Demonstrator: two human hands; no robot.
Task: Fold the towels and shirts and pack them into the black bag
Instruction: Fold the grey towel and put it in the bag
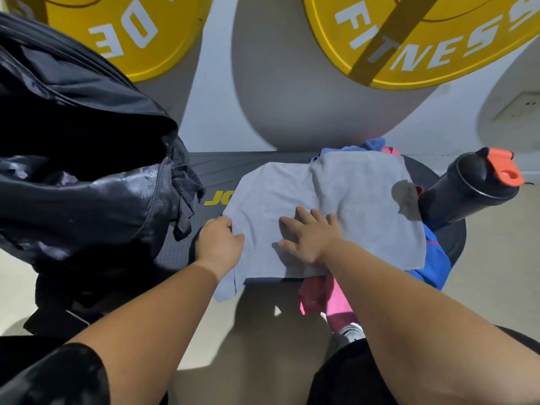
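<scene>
Person's left hand (219, 244) is reaching forward, fingers curled, pinching the left edge of the light grey microfibre towel (344, 197). Right hand (309, 236) is lying palm-down on the towel, fingers spread, pressing it flat. The towel is lying draped over the black padded bench (187, 247), covering a blue shirt (435, 260) and a pink garment (317, 293). The crumpled black nylon bag (87, 182) is sitting open at the bench's left end, just beside the towel. Yellow "JO" is showing on the bench, "FITNESS" on the yellow weight plate (423, 39). A black shaker bottle with an orange cap (473, 191) is standing to the right.
</scene>
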